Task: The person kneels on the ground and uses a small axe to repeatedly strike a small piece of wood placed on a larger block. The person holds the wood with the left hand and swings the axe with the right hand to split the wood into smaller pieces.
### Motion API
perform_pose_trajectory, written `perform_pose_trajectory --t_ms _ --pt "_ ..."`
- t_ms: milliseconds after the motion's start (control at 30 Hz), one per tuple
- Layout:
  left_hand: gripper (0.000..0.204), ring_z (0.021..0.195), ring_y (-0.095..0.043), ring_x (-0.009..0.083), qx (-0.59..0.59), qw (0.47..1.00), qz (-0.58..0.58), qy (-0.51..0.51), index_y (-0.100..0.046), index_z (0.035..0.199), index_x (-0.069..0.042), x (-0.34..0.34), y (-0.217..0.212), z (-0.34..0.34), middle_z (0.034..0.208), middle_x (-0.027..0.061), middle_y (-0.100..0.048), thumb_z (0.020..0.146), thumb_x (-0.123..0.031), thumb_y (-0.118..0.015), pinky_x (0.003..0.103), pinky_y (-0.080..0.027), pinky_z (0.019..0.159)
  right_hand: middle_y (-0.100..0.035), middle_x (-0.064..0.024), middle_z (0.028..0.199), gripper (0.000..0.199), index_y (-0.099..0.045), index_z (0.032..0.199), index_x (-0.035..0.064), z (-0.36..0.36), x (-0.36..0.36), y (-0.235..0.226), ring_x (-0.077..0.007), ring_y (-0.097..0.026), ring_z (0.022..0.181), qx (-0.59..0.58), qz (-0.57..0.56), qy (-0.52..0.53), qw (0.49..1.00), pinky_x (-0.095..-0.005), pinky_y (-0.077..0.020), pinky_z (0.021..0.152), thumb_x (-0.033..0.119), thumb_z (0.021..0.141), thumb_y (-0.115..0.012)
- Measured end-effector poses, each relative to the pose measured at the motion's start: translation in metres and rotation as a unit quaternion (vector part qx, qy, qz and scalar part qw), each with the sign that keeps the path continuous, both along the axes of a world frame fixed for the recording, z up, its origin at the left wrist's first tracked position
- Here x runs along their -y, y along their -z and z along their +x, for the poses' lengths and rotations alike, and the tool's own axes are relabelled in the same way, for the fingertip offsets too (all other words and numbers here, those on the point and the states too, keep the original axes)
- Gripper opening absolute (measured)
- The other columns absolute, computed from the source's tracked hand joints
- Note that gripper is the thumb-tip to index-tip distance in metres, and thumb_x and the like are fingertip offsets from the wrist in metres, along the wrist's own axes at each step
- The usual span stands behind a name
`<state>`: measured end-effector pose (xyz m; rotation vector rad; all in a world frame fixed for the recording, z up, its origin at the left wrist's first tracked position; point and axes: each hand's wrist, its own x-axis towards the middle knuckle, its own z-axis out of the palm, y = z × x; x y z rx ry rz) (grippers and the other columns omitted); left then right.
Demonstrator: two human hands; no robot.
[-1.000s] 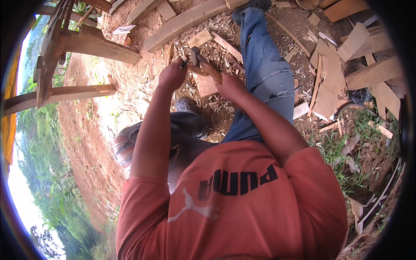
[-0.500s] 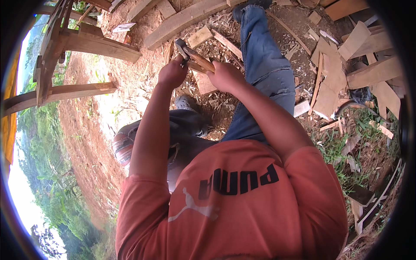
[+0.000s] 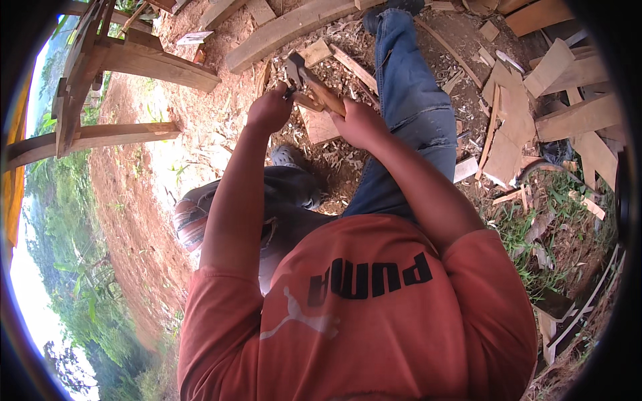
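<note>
My right hand (image 3: 361, 125) is closed round the wooden handle of a hammer-like tool (image 3: 322, 92). Its grey metal head (image 3: 294, 65) points away to the far left, just above my left fist. The exact kind of head is hard to tell. My left hand (image 3: 270, 110) is closed, with a small dark piece (image 3: 289, 93) showing at its fingers; what it is I cannot make out. A short pale length of wood (image 3: 307, 102) lies between the two hands, beneath the tool's handle. Whether my left hand grips that wood is unclear.
My jeans-clad leg (image 3: 414, 100) stretches forward on the right. A wooden beam (image 3: 287, 33) lies at the far side, among offcuts and shavings. Boards (image 3: 511, 127) are heaped on the right. A timber frame (image 3: 154, 65) juts in from the left.
The hammer-like tool and my right hand have shifted slightly to the right, the metal head a little farther away. My left hand has barely moved.
</note>
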<state>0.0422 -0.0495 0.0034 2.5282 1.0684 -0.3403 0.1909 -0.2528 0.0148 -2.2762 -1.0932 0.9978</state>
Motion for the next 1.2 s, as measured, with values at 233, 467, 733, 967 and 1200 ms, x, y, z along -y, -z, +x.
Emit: perform_pose_trajectory --t_ms 233,467,733,967,1200 --pt "0.036 0.104 -0.074 0.0464 0.007 1.0 0.005 -0.01 -0.06 0.122 -0.01 -0.001 -0.005 -0.002 0.106 0.0235 -0.078 0.108 -0.044 -0.057 0.057 -0.058 0.089 -0.076 -0.0249 0.121 0.049 -0.069 0.132 -0.0013 0.019 0.01 0.06 -0.0407 -0.074 0.113 0.018 -0.047 0.011 0.999 -0.049 -0.0581 0.096 0.037 0.101 -0.064" --pt "0.034 0.111 -0.071 0.0486 0.002 1.0 -0.029 -0.004 -0.056 0.128 -0.011 -0.004 -0.001 -0.002 0.115 0.0266 -0.075 0.111 -0.04 -0.05 0.058 -0.055 0.092 -0.075 -0.0276 0.109 0.049 -0.068 0.125 -0.0015 -0.002 -0.002 -0.002 -0.0446 -0.073 0.108 -0.042 0.029 0.044 0.998 -0.053 -0.0564 0.095 0.041 0.102 -0.063" --pt "0.035 0.106 -0.073 0.0475 -0.013 1.0 -0.002 0.005 -0.056 0.128 -0.013 -0.001 0.0 -0.003 0.109 0.0246 -0.077 0.111 -0.043 -0.052 0.059 -0.055 0.09 -0.076 -0.0266 0.109 0.052 -0.065 0.133 -0.0027 -0.002 -0.006 0.001 -0.044 -0.074 0.104 -0.012 0.023 0.011 1.0 -0.0534 -0.0575 0.093 0.04 0.103 -0.064" --pt "0.038 0.105 -0.072 0.0482 -0.006 1.0 -0.013 0.015 -0.056 0.126 -0.009 -0.002 0.002 -0.003 0.108 0.0255 -0.076 0.112 -0.043 -0.048 0.059 -0.055 0.089 -0.076 -0.0269 0.109 0.047 -0.067 0.127 -0.0009 0.003 0.011 0.043 -0.0439 -0.074 0.106 0.025 -0.049 -0.02 0.998 -0.0536 -0.0573 0.093 0.04 0.103 -0.064" --pt "0.043 0.108 -0.071 0.049 -0.006 1.0 -0.018 0.006 -0.055 0.124 -0.007 -0.001 0.0 -0.001 0.11 0.0281 -0.075 0.114 -0.047 -0.044 0.06 -0.054 0.091 -0.075 -0.0277 0.109 0.047 -0.067 0.124 -0.0014 0.012 0.005 -0.002 -0.0452 -0.073 0.107 -0.049 0.045 0.089 0.994 -0.0528 -0.0561 0.094 0.041 0.103 -0.064"
